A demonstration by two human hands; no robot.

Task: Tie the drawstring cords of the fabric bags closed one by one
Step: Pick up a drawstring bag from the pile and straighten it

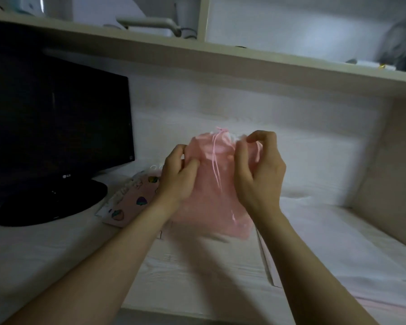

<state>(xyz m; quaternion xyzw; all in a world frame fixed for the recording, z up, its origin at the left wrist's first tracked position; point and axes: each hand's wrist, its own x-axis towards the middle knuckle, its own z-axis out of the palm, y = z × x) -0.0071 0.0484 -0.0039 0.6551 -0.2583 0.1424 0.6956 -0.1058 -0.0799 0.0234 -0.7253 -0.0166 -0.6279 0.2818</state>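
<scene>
A pink fabric bag (212,195) is held up above the white desk, its gathered mouth at the top. Its thin pink drawstring cord (215,158) hangs down the front from a small knot at the mouth. My left hand (177,177) pinches the bag's upper left edge with curled fingers. My right hand (259,167) grips the upper right edge near the mouth, thumb and fingers curled on the fabric. A second pink bag with a strawberry print (136,202) lies flat on the desk to the left, partly behind my left forearm.
A black monitor (56,127) on a round black stand (49,202) fills the left. A shelf board (244,59) runs overhead. A side panel (384,179) closes the desk on the right. The white desk (209,273) spreads below my arms.
</scene>
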